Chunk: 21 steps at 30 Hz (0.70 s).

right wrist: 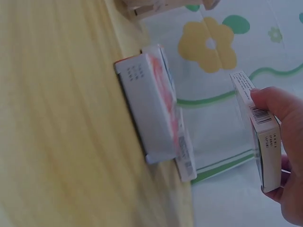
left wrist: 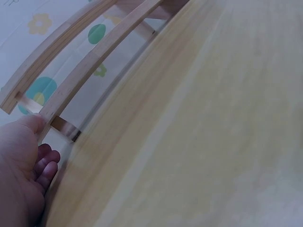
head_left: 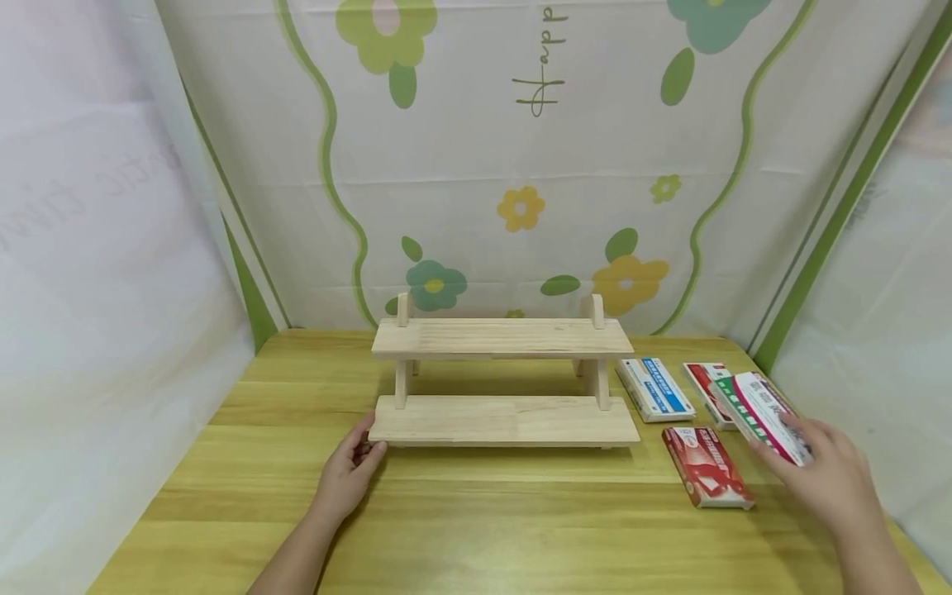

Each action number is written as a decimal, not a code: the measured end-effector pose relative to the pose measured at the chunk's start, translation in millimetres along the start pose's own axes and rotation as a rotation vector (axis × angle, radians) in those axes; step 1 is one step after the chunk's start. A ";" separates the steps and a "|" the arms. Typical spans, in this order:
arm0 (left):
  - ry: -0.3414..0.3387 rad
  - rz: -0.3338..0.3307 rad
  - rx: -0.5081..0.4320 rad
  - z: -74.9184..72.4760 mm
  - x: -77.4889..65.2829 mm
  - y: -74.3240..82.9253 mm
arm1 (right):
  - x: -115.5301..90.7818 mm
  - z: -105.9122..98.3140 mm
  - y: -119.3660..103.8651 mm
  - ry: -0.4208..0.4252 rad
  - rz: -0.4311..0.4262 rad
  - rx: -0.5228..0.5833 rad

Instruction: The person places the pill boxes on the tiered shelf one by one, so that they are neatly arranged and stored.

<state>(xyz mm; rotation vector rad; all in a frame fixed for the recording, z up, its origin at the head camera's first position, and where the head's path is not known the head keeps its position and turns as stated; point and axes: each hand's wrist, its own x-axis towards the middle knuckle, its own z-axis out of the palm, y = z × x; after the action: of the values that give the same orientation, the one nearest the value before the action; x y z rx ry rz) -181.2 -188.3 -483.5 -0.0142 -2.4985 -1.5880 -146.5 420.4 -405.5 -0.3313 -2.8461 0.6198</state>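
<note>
A two-tier wooden shelf (head_left: 506, 421) stands on the table. At the left end of its lower board is my left hand (head_left: 351, 471), with thumb and fingers around the front corner; the left wrist view shows the hand (left wrist: 23, 165) against the board's end (left wrist: 52, 101). My right hand (head_left: 825, 475) grips a white, green and magenta medicine box (head_left: 766, 413) by its edges. In the right wrist view this box (right wrist: 265, 142) is held off the table. Below and left of it lies a red medicine box (head_left: 708, 467). Another red-and-white box (head_left: 706, 388) is partly hidden behind the held one.
A blue-and-white medicine box (head_left: 656, 388) lies just right of the shelf. The wooden table (head_left: 521, 521) extends in front of the shelf. A flower-printed cloth (head_left: 476, 165) hangs behind the table, with white cloth (head_left: 97, 330) along the sides.
</note>
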 end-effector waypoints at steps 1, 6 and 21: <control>0.000 -0.001 0.002 -0.1 0.0 0.3 | 1.1 -1.5 -3.6 0.002 -0.015 0.002; -0.008 -0.007 0.009 -0.7 -1.4 1.7 | 6.7 -8.0 -23.8 0.019 -0.094 0.007; -0.021 -0.001 -0.010 -1.5 -2.1 0.8 | 18.5 -12.4 -106.7 -0.006 -0.340 0.021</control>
<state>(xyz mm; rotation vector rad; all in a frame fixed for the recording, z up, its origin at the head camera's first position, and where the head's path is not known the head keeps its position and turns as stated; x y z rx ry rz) -178.8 -189.2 -482.5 -0.0313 -2.5061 -1.6094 -179.4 335.4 -345.8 0.1572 -2.8034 0.5783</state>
